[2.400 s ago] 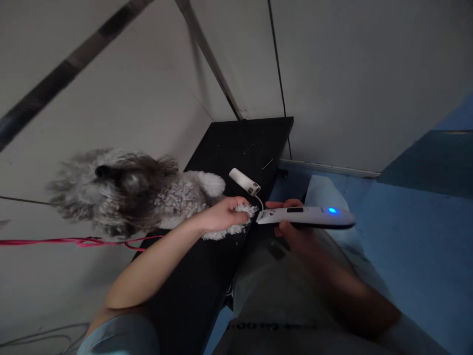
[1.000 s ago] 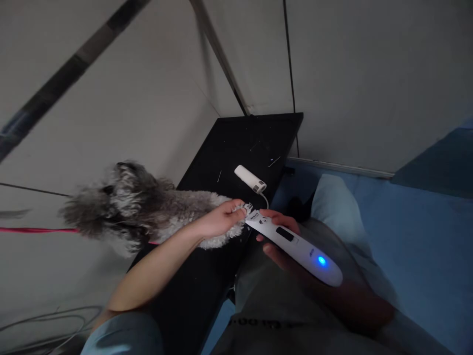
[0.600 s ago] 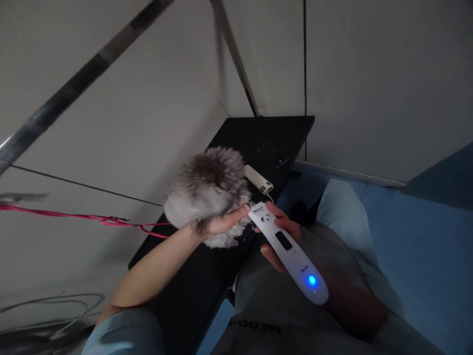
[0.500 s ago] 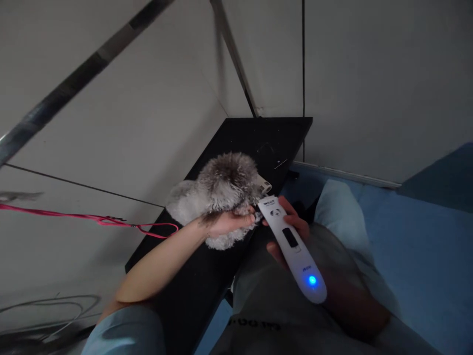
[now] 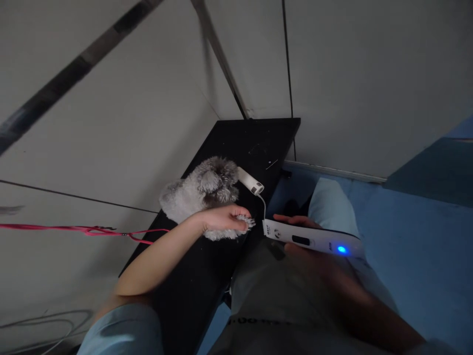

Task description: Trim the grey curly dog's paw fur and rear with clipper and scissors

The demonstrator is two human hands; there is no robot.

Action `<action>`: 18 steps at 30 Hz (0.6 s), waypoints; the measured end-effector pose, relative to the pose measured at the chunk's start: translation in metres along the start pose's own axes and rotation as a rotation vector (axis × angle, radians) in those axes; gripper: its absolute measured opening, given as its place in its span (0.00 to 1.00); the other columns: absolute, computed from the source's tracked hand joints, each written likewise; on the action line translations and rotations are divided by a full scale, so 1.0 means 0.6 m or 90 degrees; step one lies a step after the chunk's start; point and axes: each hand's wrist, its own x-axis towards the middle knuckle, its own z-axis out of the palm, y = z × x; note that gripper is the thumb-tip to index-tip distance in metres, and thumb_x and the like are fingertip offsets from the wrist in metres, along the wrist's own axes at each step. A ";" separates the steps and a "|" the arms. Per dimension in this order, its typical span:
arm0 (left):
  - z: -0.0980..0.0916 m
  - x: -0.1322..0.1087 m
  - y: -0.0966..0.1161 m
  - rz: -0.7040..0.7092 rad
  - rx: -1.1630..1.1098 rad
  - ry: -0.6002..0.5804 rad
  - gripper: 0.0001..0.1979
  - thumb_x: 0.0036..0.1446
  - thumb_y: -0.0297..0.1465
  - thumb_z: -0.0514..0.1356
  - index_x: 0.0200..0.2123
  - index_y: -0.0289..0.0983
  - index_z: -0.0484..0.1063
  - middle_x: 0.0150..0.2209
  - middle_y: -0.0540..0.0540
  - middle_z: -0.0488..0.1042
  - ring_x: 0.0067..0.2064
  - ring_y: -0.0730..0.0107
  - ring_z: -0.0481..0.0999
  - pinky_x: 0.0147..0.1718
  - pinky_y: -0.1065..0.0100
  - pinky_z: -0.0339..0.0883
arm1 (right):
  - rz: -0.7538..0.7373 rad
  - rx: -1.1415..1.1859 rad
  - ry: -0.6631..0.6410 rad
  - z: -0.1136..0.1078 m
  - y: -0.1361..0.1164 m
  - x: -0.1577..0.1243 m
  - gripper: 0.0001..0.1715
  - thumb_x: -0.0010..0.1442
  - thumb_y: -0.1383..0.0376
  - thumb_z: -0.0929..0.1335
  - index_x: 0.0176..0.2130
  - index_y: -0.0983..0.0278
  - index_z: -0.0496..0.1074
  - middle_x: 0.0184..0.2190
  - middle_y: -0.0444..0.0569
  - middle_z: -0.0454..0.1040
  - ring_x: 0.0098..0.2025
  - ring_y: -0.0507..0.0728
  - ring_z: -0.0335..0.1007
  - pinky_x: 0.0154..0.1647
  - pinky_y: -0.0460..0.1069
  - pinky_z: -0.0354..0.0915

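A small grey curly-haired dog (image 5: 188,191) lies on a black table (image 5: 185,296), its head toward the far end. My left hand (image 5: 225,218) is closed around one of its paws (image 5: 245,221), with the toes sticking out past my thumb. In my right hand (image 5: 303,249) is a white hair clipper (image 5: 314,240) with a lit blue light, held nearly level. Its blade end points at the paw, a small gap away. Beside the dog's head lies a white, tube-shaped device (image 5: 250,180) with a cord.
A red leash (image 5: 84,229) stretches in from the left toward the table. A metal bar (image 5: 74,74) crosses the upper left, and another post (image 5: 221,59) rises behind the table. Grey wall panels stand behind; a blue floor (image 5: 399,246) lies at right.
The clipper has swung from a steep slant to nearly level and moved right, away from the paw. The dog's head has shifted, uncovering more of the white device. My left hand still holds the paw.
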 end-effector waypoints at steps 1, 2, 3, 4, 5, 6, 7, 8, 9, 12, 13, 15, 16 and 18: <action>-0.001 0.001 -0.001 0.000 0.009 0.006 0.10 0.48 0.31 0.67 0.34 0.35 0.72 0.30 0.51 0.72 0.31 0.78 0.68 0.34 0.73 0.63 | -0.008 0.008 0.001 0.001 0.000 0.001 0.22 0.53 0.62 0.73 0.47 0.47 0.67 0.57 0.43 0.71 0.58 0.64 0.69 0.56 0.63 0.68; -0.002 0.002 -0.002 0.000 0.017 0.011 0.10 0.49 0.31 0.67 0.35 0.35 0.73 0.30 0.51 0.72 0.31 0.78 0.68 0.34 0.73 0.63 | -0.024 0.013 0.007 0.002 -0.002 0.001 0.22 0.53 0.62 0.74 0.47 0.47 0.67 0.56 0.43 0.71 0.58 0.63 0.69 0.56 0.63 0.69; -0.004 0.004 -0.004 0.000 0.024 0.013 0.10 0.49 0.31 0.67 0.35 0.35 0.73 0.30 0.51 0.72 0.32 0.78 0.69 0.34 0.73 0.63 | -0.033 0.005 0.009 0.003 -0.007 0.000 0.21 0.53 0.61 0.74 0.46 0.47 0.68 0.56 0.42 0.72 0.58 0.63 0.70 0.56 0.62 0.69; -0.005 0.006 -0.004 0.002 0.029 0.012 0.10 0.50 0.32 0.67 0.35 0.35 0.73 0.31 0.50 0.72 0.32 0.77 0.69 0.34 0.73 0.63 | -0.025 -0.017 0.006 0.005 -0.012 -0.001 0.21 0.53 0.61 0.73 0.47 0.47 0.68 0.56 0.43 0.72 0.58 0.63 0.69 0.56 0.62 0.69; -0.007 0.008 -0.005 0.006 0.031 0.010 0.10 0.50 0.32 0.67 0.35 0.35 0.73 0.31 0.50 0.72 0.32 0.77 0.69 0.34 0.73 0.63 | -0.011 -0.050 0.002 0.006 -0.018 -0.002 0.21 0.54 0.61 0.73 0.48 0.48 0.69 0.56 0.43 0.72 0.58 0.63 0.69 0.57 0.61 0.69; -0.008 0.010 -0.005 0.012 0.027 0.008 0.10 0.50 0.33 0.67 0.34 0.35 0.74 0.31 0.50 0.72 0.32 0.77 0.69 0.34 0.73 0.62 | 0.019 -0.091 -0.009 0.008 -0.023 -0.002 0.22 0.55 0.61 0.72 0.49 0.49 0.69 0.57 0.44 0.71 0.59 0.63 0.68 0.57 0.60 0.69; -0.009 0.011 -0.006 0.016 0.017 0.007 0.10 0.50 0.34 0.67 0.34 0.35 0.74 0.31 0.50 0.72 0.32 0.77 0.69 0.34 0.73 0.62 | 0.050 -0.129 -0.016 0.011 -0.026 -0.001 0.23 0.56 0.60 0.72 0.51 0.50 0.69 0.58 0.45 0.70 0.59 0.63 0.68 0.57 0.60 0.69; -0.010 0.013 -0.005 0.019 0.004 0.005 0.11 0.50 0.34 0.67 0.34 0.35 0.74 0.31 0.50 0.72 0.32 0.77 0.69 0.34 0.73 0.62 | 0.043 -0.149 -0.018 0.014 -0.026 0.001 0.23 0.55 0.59 0.72 0.51 0.50 0.69 0.57 0.45 0.72 0.58 0.63 0.70 0.55 0.59 0.71; -0.011 0.014 -0.005 0.019 -0.014 0.003 0.11 0.50 0.35 0.67 0.35 0.35 0.74 0.30 0.51 0.72 0.32 0.77 0.68 0.34 0.73 0.62 | 0.004 -0.153 -0.010 0.017 -0.024 0.005 0.22 0.52 0.57 0.73 0.48 0.51 0.70 0.54 0.45 0.74 0.56 0.63 0.72 0.53 0.59 0.72; -0.010 0.016 -0.007 0.028 -0.057 -0.013 0.12 0.50 0.36 0.67 0.35 0.34 0.74 0.30 0.50 0.72 0.32 0.77 0.69 0.35 0.72 0.62 | -0.079 -0.156 0.010 0.026 -0.011 0.017 0.19 0.49 0.54 0.73 0.42 0.51 0.70 0.50 0.45 0.77 0.53 0.63 0.74 0.52 0.59 0.74; -0.009 0.016 -0.009 0.032 -0.064 -0.017 0.12 0.51 0.36 0.67 0.35 0.34 0.74 0.30 0.50 0.72 0.32 0.76 0.69 0.35 0.72 0.63 | -0.080 -0.161 0.010 0.028 -0.010 0.019 0.18 0.50 0.55 0.73 0.41 0.51 0.69 0.51 0.45 0.76 0.54 0.62 0.74 0.52 0.59 0.74; -0.007 0.016 -0.013 0.033 -0.079 -0.015 0.13 0.51 0.36 0.67 0.35 0.34 0.74 0.30 0.50 0.73 0.33 0.76 0.70 0.36 0.71 0.63 | -0.061 -0.169 -0.011 0.033 -0.020 0.017 0.18 0.51 0.57 0.73 0.43 0.51 0.69 0.53 0.44 0.75 0.55 0.61 0.73 0.55 0.59 0.72; -0.006 0.016 -0.015 0.028 -0.086 -0.010 0.13 0.51 0.36 0.67 0.36 0.34 0.74 0.31 0.49 0.73 0.33 0.76 0.70 0.36 0.71 0.63 | -0.045 -0.171 -0.021 0.036 -0.029 0.013 0.19 0.53 0.59 0.73 0.44 0.51 0.68 0.55 0.44 0.74 0.56 0.60 0.72 0.57 0.59 0.71; -0.004 0.016 -0.018 0.016 -0.101 -0.001 0.13 0.50 0.35 0.67 0.37 0.34 0.74 0.31 0.50 0.74 0.33 0.77 0.70 0.36 0.72 0.63 | -0.013 -0.170 -0.022 0.041 -0.052 0.005 0.18 0.56 0.63 0.71 0.47 0.51 0.68 0.57 0.43 0.72 0.58 0.59 0.70 0.60 0.59 0.68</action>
